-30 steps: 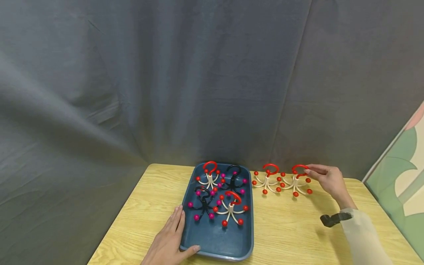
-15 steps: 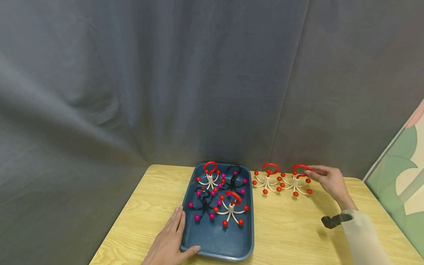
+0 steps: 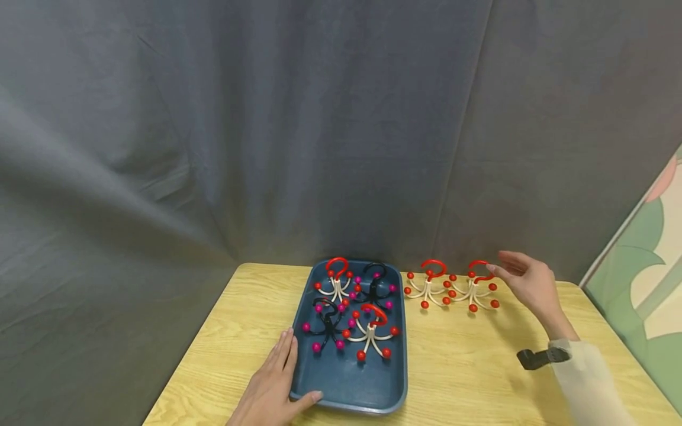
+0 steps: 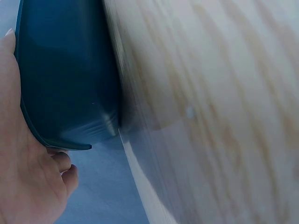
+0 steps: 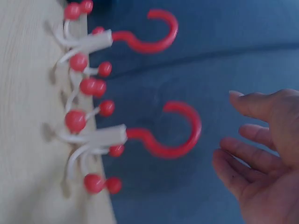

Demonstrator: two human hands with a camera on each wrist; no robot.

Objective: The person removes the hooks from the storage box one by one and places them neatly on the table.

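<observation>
My right hand (image 3: pixel 533 288) is beside the red hook of a white multi-arm hanger (image 3: pixel 473 290) with red ball tips, standing on the table at the back right. The right wrist view shows a gap between that hook and the spread fingers (image 5: pixel 252 154), which hold nothing. A matching hanger (image 3: pixel 428 290) stands just left of it. My left hand (image 3: pixel 272 381) lies along the left side of a blue tray (image 3: pixel 351 384), thumb over its near corner, fingers straight. Inside the tray are two white-and-red hangers (image 3: pixel 371 335) and two black hangers (image 3: pixel 328 324) with pink tips.
The wooden table (image 3: pixel 458 361) extends on both sides of the tray. A grey curtain (image 3: pixel 346 148) hangs right behind the table's back edge. At the right is a panel with a green leaf pattern (image 3: pixel 639 260).
My right hand has let go of the right-hand hanger's red hook and drawn slightly away, fingers lifted. The left hand keeps its place on the tray.
</observation>
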